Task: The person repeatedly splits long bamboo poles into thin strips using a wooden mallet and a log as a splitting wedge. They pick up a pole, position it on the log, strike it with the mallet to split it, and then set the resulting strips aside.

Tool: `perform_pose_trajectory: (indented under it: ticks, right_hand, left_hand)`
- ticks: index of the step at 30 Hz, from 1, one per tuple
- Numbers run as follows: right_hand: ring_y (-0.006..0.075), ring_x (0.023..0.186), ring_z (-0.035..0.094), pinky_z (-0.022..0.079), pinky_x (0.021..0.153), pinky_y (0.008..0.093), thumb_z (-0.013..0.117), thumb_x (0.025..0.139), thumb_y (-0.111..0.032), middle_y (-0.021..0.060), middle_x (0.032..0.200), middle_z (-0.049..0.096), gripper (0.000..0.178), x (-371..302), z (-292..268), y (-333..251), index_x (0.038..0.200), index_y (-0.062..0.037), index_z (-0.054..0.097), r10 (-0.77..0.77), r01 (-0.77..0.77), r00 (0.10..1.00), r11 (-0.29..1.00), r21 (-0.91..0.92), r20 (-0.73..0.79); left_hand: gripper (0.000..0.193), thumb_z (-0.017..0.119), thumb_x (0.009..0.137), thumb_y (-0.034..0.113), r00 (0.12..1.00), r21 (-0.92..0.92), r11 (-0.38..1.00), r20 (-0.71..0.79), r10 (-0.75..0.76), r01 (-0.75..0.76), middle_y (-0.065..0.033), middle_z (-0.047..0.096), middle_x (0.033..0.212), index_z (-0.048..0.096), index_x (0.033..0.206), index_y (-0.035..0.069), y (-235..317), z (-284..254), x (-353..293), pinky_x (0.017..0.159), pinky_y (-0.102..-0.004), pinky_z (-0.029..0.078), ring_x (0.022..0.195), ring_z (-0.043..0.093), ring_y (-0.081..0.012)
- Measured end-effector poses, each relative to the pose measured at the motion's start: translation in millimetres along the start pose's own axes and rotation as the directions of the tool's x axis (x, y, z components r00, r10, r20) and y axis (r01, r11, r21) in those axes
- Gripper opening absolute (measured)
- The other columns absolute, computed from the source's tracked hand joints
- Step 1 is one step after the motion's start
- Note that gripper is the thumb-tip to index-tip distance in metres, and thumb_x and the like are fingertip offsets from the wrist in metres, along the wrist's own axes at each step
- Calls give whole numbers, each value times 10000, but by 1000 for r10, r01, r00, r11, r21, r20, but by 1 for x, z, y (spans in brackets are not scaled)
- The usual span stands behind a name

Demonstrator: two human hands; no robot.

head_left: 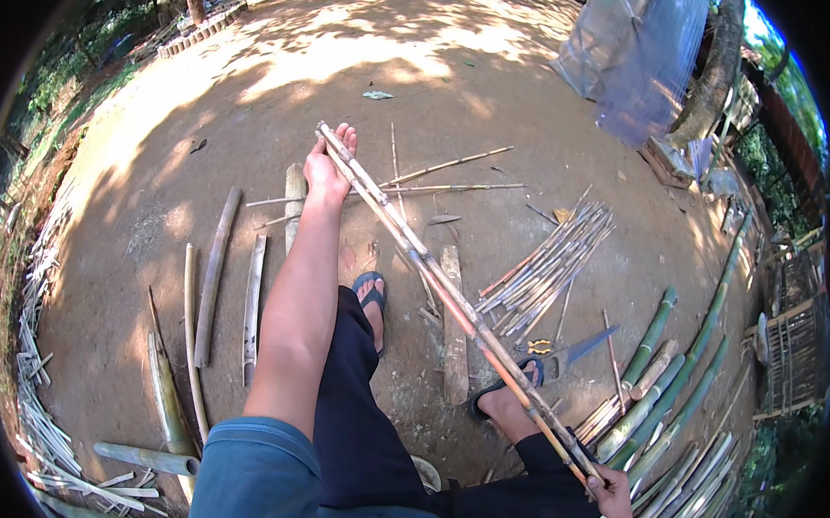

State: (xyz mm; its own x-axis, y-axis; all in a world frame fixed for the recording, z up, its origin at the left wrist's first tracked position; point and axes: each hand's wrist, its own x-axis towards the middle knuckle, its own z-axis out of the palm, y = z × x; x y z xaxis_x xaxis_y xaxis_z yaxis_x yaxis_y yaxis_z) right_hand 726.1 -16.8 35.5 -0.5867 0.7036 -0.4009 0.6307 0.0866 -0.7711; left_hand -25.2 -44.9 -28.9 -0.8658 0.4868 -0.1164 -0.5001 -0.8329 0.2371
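Two long, thin bamboo canes (pixel 434 275) run slantwise across my body, side by side. At their far ends my left hand (pixel 326 173) holds them, thumb on one side and fingers partly stretched on the other. My right hand (pixel 613 497) is closed round the near ends at the lower right, its fingers partly hidden. Beneath the canes, several thin sticks (pixel 467 187) lie crossed on the ground. A bundle of cut canes (pixel 554 262) rests to the right of them. Beside my right foot are a handsaw (pixel 581 347) and a yellow-handled tool (pixel 538 346).
Green bamboo poles (pixel 676 396) lie at right, with split strips (pixel 689 483) nearer me. Bamboo lengths (pixel 218 277) and a split half (pixel 253 308) lie at left. A short log (pixel 453 327) sits between my feet. Clear plastic sheeting (pixel 652 59) hangs by a tree trunk (pixel 717 61).
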Motion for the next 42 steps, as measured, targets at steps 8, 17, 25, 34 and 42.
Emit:
perform_pose_trajectory:
  ticks: [8, 17, 25, 34, 42]
  right_hand:
    - [123, 703, 605, 489, 658, 276, 725, 875, -326, 94, 802, 668, 525, 11, -3, -9, 1231, 46, 623, -72, 72, 997, 992, -100, 1]
    - [270, 682, 679, 512, 658, 345, 740, 831, -440, 197, 807, 685, 570, 34, -13, -26, 1161, 19, 662, -203, 172, 978, 920, -352, -53]
    - [242, 636, 647, 491, 623, 335, 659, 835, -617, 156, 746, 672, 685, 37, -18, 5, 1093, 17, 691, -249, 172, 957, 900, -402, -150]
    - [223, 588, 602, 451, 568, 333, 686, 812, -614, 136, 698, 630, 667, 41, -25, 16, 1046, 10, 699, -308, 194, 930, 873, -447, -199]
    - [255, 596, 610, 468, 590, 352, 714, 784, -605, 145, 695, 634, 666, 43, -20, 14, 1012, 20, 700, -313, 201, 932, 865, -460, -181]
  left_hand:
    - [319, 328, 1034, 193, 998, 212, 976, -53, -29, 39, -134, 548, 786, 519, 1017, -61, 18, -36, 26, 567, -289, 510, 643, 532, -208]
    - [412, 236, 1042, 282, 982, 303, 953, -184, 48, 10, -100, 573, 850, 538, 1045, 2, 46, -53, 29, 587, -318, 508, 682, 537, -202]
    - [445, 255, 1000, 321, 989, 34, 990, -72, -131, 134, -40, 481, 730, 571, 1083, 19, 67, -61, 31, 523, -319, 415, 601, 430, -168]
    - [299, 283, 928, 175, 977, 66, 985, -154, -150, 162, -7, 381, 651, 536, 969, 20, 61, -50, 23, 476, -279, 348, 546, 357, -141]
    - [300, 278, 924, 175, 975, 93, 985, -184, -127, 146, -14, 389, 661, 529, 962, 14, 57, -53, 22, 476, -277, 360, 549, 367, -145]
